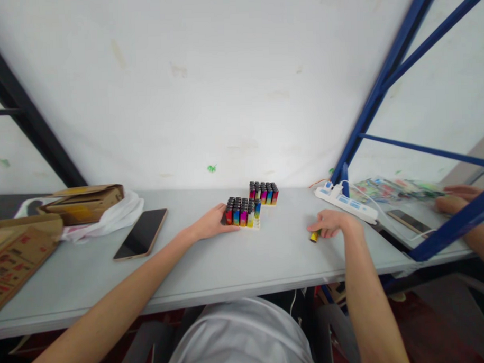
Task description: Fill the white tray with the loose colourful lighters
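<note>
Several multicoloured lighters (243,216) stand upright in a pale tray (256,224), whose right end shows bare slots. My left hand (215,223) grips the left side of this group, thumb along the front and fingers behind. A second block of upright lighters (263,193) stands just behind and to the right, near the wall. Off to the right, my right hand (326,224) has its fingers closed on a yellow lighter (314,236) with a dark end, held low at the table surface.
A phone (141,233) lies left, beside cardboard boxes (87,204) and a white plastic bag (124,214). A power strip (346,201) and blue metal frame (376,105) stand right. Beyond them are another person's hands (455,200), plastic packets (389,189) and a second phone (409,221).
</note>
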